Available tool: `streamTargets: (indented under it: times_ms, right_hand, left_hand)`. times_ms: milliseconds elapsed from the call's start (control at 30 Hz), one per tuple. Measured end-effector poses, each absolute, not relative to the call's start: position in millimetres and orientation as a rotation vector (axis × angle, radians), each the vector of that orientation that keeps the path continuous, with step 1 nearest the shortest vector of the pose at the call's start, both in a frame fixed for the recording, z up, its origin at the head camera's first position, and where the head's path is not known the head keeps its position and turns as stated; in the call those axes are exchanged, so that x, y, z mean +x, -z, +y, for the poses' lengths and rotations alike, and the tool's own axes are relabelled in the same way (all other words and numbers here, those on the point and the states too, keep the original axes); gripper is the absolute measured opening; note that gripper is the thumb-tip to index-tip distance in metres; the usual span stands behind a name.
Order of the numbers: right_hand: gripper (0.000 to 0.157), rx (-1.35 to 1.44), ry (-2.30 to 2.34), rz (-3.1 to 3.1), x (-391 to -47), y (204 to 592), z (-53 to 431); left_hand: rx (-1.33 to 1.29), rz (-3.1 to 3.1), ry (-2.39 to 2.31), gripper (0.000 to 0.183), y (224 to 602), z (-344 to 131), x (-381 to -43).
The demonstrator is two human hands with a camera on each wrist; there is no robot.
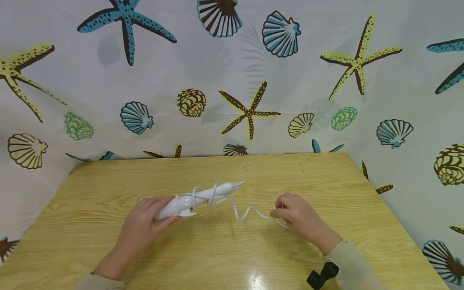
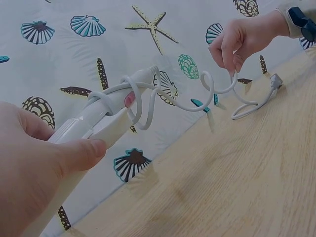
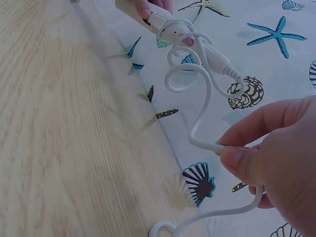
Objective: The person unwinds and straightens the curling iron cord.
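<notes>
The left hand (image 1: 145,217) grips the thick end of a white wand-like device (image 1: 219,190), thumb along one side and fingers round the other, and holds it raised above the table (image 1: 232,257). The right hand (image 1: 299,217), well apart from it, pinches a white cord (image 3: 207,145) between thumb and forefinger. Just beyond the left thumb, a flat white tab (image 1: 187,213) sticks out from the device, and a pink button (image 2: 130,98) sits a little further along. From there the body narrows to a ribbed tip, which points away from the left hand, towards the right hand's side and slightly forward. The cord leaves this tip, winds in loose loops round the body ahead of the left hand, then runs in slack waves across the gap to the right fingertips. Past the pinch it drops below the right hand and curls on the table, ending in a plug (image 2: 276,81). Behind the right hand, a black device (image 1: 329,270) sits at the light sleeve (image 1: 359,266). Ahead of both hands, beyond the wood-grain tabletop, hangs a pale cloth (image 1: 163,80) printed with starfish and shells.
</notes>
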State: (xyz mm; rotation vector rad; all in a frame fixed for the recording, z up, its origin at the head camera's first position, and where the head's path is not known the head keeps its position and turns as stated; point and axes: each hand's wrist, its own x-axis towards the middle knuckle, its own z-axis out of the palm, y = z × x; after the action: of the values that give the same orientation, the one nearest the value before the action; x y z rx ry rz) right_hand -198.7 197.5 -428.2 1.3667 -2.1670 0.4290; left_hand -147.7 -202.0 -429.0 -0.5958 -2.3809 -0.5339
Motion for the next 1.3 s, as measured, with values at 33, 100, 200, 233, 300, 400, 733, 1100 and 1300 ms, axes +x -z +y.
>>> streamTargets:
  times_ms: [33, 100, 200, 233, 300, 400, 733, 1100, 1300]
  right_hand:
    - [0.037, 1.358, -0.409, -2.174, -199.0, 428.7, 198.7]
    - [0.038, 1.336, -0.363, -2.196, -199.2, 430.1, 201.7]
    - [0.037, 1.293, -0.301, -2.245, -199.1, 431.8, 206.5]
    - [0.036, 1.278, -0.279, -2.262, -199.2, 432.3, 207.9]
    - [0.036, 1.255, -0.248, -2.283, -199.3, 432.7, 210.6]
    - [0.033, 1.228, -0.214, -2.288, -200.1, 433.7, 214.2]
    - [0.028, 1.136, -0.138, -2.292, -201.1, 437.2, 223.9]
    - [0.023, 0.969, -0.009, -2.386, -206.3, 441.6, 234.2]
    - [0.021, 0.919, 0.045, -2.325, -209.3, 443.2, 237.6]
  left_hand:
    - [-0.595, -2.381, 0.534, 0.055, 429.3, -202.1, -147.8]
    - [-0.595, -2.383, 0.533, 0.055, 429.6, -202.4, -148.1]
    - [-0.594, -2.389, 0.538, 0.055, 430.3, -203.3, -148.7]
    - [-0.595, -2.390, 0.539, 0.055, 430.3, -203.4, -148.9]
    - [-0.598, -2.387, 0.542, 0.055, 430.3, -203.7, -149.1]
    - [-0.606, -2.375, 0.546, 0.055, 429.9, -203.8, -148.9]
    - [-0.594, -2.375, 0.541, 0.056, 429.9, -203.5, -147.4]
    - [-0.598, -2.368, 0.551, 0.055, 431.0, -204.5, -147.9]
    - [-0.615, -2.344, 0.564, 0.056, 430.7, -202.7, -147.9]
